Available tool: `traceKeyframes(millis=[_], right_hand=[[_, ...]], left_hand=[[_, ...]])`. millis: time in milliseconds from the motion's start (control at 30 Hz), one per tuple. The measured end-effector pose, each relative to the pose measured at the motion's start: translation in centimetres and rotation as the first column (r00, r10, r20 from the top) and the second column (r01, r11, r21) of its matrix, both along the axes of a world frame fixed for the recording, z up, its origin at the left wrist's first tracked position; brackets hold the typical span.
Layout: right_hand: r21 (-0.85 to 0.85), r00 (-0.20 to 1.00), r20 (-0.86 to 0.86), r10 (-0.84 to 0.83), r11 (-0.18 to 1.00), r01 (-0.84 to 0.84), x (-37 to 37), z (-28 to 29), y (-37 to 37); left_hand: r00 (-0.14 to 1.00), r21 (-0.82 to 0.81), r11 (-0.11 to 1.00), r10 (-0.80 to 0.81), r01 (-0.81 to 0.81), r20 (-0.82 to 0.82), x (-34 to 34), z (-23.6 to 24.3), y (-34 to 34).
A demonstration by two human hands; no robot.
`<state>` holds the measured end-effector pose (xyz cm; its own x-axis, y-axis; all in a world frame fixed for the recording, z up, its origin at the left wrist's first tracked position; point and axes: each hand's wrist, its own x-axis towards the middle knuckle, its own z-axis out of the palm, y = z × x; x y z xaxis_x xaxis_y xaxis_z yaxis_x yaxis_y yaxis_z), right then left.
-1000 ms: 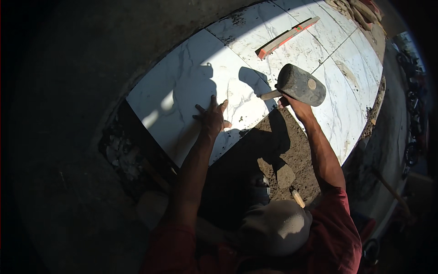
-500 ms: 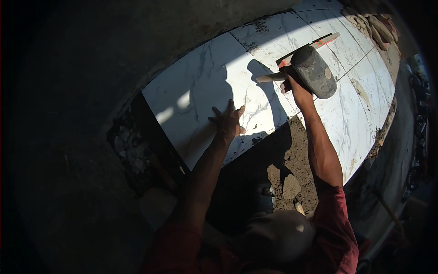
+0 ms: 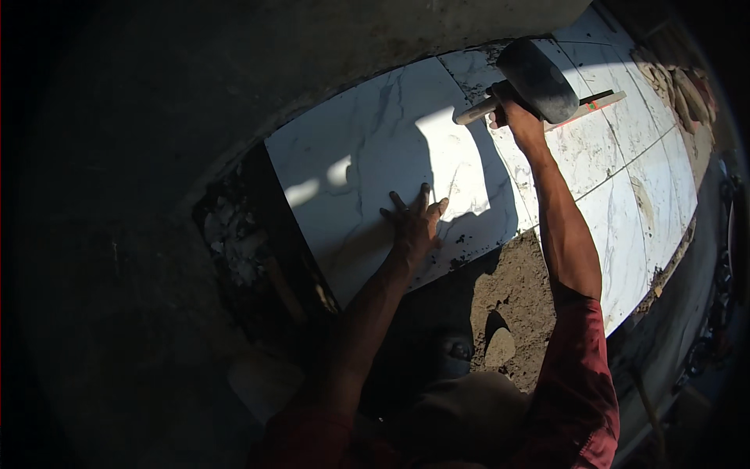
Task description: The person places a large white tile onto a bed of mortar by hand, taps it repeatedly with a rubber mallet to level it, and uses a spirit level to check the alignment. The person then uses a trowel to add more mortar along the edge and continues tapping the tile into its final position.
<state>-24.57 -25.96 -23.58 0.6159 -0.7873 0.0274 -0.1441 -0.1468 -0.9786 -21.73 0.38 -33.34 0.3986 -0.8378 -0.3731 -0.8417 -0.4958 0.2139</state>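
Observation:
My left hand [image 3: 414,223] lies with fingers spread on a white, grey-veined tile [image 3: 351,156], near its edge by the bare soil. My right hand [image 3: 517,117] grips a rubber mallet by its wooden handle [image 3: 476,111]. The mallet's big dark head [image 3: 539,82] is raised over the tiles, apart from them as far as its shadow shows. Behind the mallet a spirit level [image 3: 598,108] with a reddish edge rests on the neighbouring tiles; the mallet and my hand cover part of it.
A grey wall [image 3: 351,47] runs along the tiles' far side. Brown soil [image 3: 519,293] with a rounded, flat piece [image 3: 500,348] on it lies between my arms. Pale broken bits [image 3: 234,242] fill a dark gap at left. Stone pieces [image 3: 689,98] sit at the far right.
My right hand has lifted the mallet up and away from the tiles. My left hand stays spread on the tile. The whole view has shifted slightly.

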Motion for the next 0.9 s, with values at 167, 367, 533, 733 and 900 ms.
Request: traceKeyframes(millis=[167, 367, 533, 733, 900], right_hand=[[-0.146, 0.999, -0.051, -0.018, 0.989, 0.011, 3.7, -2.2, -3.9], [-0.286, 0.958, 0.219, 0.186, 0.951, -0.119, 7.4, -3.2, -7.1], [-0.189, 0.961, 0.101, 0.256, 0.954, -0.234, 10.5, -2.9, -7.0], [-0.042, 0.989, -0.125, 0.073, 0.996, -0.078, 12.6, -3.1, -6.8], [-0.103, 0.981, 0.085, 0.177, 0.98, -0.168, 13.5, -2.3, -5.2]], left_hand=[[1.0, -0.016, 1.0, -0.018, 0.018, -0.012, -0.6, -0.3, -0.9], [0.999, 0.012, 1.0, -0.023, 0.024, -0.038, -0.6, -0.1, -1.1], [0.999, 0.034, 0.999, 0.001, 0.001, -0.051, -0.2, -0.1, -0.7], [0.999, 0.016, 1.0, -0.017, 0.018, -0.03, -0.4, -0.2, -0.7], [0.999, 0.048, 0.998, -0.031, 0.032, -0.01, -0.2, 0.3, -0.6]])
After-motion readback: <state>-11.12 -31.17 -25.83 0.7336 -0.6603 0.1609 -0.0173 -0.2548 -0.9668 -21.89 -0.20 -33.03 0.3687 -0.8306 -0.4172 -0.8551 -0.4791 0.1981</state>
